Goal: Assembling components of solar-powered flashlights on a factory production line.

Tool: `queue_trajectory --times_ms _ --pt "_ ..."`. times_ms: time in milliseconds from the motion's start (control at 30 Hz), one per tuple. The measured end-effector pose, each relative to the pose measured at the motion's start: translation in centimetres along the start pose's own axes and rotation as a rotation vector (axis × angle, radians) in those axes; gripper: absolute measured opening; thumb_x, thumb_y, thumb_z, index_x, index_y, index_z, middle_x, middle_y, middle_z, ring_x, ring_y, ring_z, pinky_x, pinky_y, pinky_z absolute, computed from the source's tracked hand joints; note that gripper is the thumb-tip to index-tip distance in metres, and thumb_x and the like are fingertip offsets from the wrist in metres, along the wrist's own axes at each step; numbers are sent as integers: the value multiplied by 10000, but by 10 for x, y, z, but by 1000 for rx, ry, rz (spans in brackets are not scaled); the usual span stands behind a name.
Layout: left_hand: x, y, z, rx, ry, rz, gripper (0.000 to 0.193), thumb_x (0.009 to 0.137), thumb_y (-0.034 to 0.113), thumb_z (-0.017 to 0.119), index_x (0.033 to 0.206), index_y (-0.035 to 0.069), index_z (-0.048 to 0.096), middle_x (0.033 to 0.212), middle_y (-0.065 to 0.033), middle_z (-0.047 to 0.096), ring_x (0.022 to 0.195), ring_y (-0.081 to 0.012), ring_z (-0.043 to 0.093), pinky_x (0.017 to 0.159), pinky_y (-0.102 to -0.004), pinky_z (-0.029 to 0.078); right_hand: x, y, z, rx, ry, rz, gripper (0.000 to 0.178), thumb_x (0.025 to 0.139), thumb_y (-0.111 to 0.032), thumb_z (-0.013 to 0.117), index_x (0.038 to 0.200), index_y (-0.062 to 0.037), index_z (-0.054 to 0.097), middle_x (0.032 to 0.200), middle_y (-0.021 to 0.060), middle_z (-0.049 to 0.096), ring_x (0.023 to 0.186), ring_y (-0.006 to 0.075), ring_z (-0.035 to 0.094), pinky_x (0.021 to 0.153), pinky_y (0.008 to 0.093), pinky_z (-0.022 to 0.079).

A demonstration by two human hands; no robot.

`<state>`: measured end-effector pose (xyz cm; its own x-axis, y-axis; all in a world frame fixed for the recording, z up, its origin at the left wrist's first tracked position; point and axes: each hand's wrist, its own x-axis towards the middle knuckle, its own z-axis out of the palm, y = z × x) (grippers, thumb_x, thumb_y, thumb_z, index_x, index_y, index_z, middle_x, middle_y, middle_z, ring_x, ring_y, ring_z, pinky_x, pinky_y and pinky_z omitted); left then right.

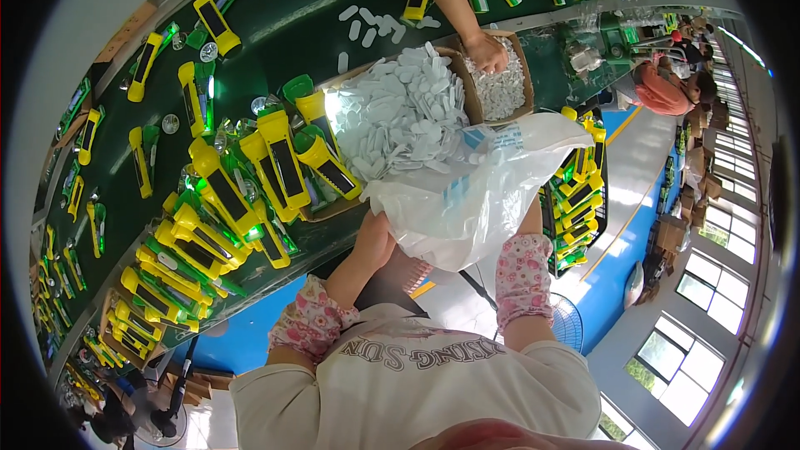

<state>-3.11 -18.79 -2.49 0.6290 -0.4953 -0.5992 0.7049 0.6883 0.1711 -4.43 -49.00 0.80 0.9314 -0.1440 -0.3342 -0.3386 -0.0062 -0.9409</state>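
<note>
A white translucent plastic bag (479, 208) with faint blue print lies tilted over the near edge of a cardboard box. White oval plastic pieces (400, 112) fill that box in a heap. My left hand (373, 240) is closed on the bag's lower left edge, its fingertips partly covered by the film. My right forearm (527, 271), in a flowered sleeve cover, reaches up under the bag's right side, and the bag hides that hand. Yellow-and-green flashlights (275, 154) with dark panels stand and lie against the box's left side.
Another person's hand (487, 52) reaches from the far side into a smaller box (527, 75) of small white parts. The green belt (275, 33) carries several flashlights and loose ovals. At right, a black crate (552, 233) holds more flashlights; a blue fan (567, 321) stands below.
</note>
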Motion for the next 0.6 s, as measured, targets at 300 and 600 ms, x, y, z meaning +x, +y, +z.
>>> queue_trajectory --times_ms 300,600 --pt "-3 39 -10 19 -143 107 361 937 91 520 1291 20 515 1199 -72 612 1114 -209 601 960 -355 476 -18 6 11 132 -12 -50 315 898 -206 639 1156 -29 600 1071 94 588 998 263 582 956 429 451" --pt "-27 26 13 88 -85 12 490 914 45 530 1392 35 426 1332 -73 523 1224 -209 518 1039 -360 413 -47 5 20 251 0 -115 310 902 -213 633 1154 -33 603 1071 92 582 1005 263 572 970 434 438"
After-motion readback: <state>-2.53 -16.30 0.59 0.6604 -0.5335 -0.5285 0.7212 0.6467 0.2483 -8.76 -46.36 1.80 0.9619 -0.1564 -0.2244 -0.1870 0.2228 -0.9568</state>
